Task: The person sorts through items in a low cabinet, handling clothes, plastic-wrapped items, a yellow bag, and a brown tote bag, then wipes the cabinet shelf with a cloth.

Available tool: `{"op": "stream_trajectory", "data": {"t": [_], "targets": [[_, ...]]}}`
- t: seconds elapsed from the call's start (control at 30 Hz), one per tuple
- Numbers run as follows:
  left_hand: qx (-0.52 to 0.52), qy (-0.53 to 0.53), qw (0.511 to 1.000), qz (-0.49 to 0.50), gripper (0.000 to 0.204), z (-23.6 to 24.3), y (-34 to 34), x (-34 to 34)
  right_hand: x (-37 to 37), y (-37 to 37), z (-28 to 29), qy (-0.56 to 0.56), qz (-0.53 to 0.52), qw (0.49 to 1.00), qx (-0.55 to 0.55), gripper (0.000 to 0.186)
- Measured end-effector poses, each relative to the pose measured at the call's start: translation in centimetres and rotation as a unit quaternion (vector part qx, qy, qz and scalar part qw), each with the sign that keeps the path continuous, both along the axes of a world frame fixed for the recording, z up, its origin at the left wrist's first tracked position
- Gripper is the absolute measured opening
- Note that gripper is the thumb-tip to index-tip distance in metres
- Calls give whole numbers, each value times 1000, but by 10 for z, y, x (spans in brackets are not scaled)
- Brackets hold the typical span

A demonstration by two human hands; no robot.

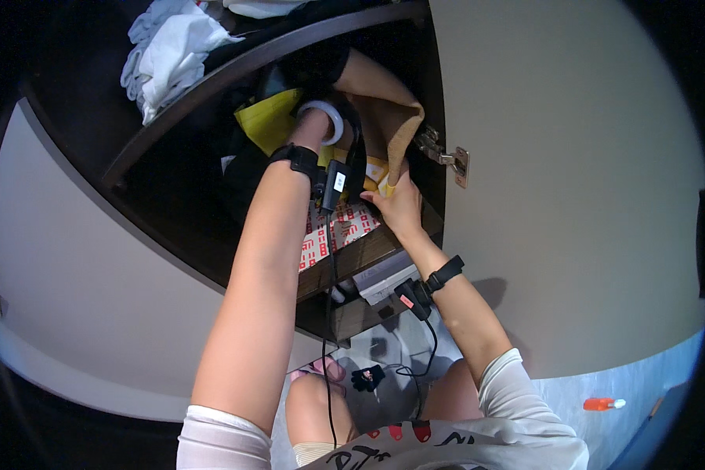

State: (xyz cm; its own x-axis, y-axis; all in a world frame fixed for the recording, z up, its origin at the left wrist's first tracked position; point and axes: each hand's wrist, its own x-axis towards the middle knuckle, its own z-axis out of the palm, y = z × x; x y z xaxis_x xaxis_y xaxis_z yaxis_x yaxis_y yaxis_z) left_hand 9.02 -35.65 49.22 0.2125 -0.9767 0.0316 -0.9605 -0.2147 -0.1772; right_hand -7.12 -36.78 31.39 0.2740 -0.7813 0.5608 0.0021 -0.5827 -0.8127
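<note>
My left hand (315, 129) reaches deep into a dark wooden cupboard shelf (352, 254), with a roll of white tape (327, 119) around the wrist end of the hand; the fingers are hidden among the things inside. My right hand (399, 207) grips the lower edge of a tan cloth bag (388, 117) that hangs open on the shelf. Yellow packets (268, 119) and a red-and-white patterned box (338, 231) lie beside the hands. Both wrists wear black bands with small devices and cables.
White cloths (168, 55) are piled on the upper shelf (235, 66). The open cupboard door (572, 172) stands at the right, its metal hinge (444, 157) close to my right hand. An orange-capped item (601, 404) lies on the floor at lower right. My knees show below.
</note>
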Motion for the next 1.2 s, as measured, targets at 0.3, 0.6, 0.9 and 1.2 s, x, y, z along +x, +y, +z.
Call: {"op": "stream_trajectory", "data": {"t": [0.3, 0.6, 0.9, 1.2], "targets": [[-178, 150, 966, 109, 68, -70, 14, -10, 23, -11, -3, 155, -139, 978, -13, 85], [23, -131, 987, 92, 86, -69, 99, -55, 39, -62, 17, 161, -147, 975, 37, 50], [74, -132, 986, 64, 95, -61, 100, -67, 50, -121, -24, 298, -130, 945, -44, 48], [-41, 63, 990, -122, 93, -103, 161, -109, -15, -190, -6, 314, 62, 942, 101, 72]]}}
